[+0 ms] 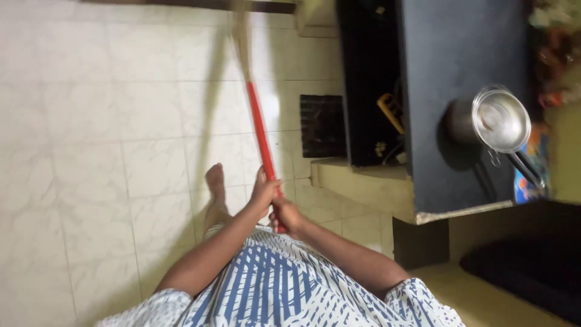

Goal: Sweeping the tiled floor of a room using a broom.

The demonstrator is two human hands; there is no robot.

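Two hands grip the broom (pixel 257 130) as I watch: my left hand (pixel 264 192) is curled tightly around the red handle higher up, my right hand (pixel 287 215) wrapped shut on it just below, the two nearly touching. The handle is bright red and slim, running up to pale, blurred bristles over the cream tiled floor (pixel 109 121). On the dark counter (pixel 460 54) stands a steel saucepan (pixel 493 121); I cannot tell its contents.
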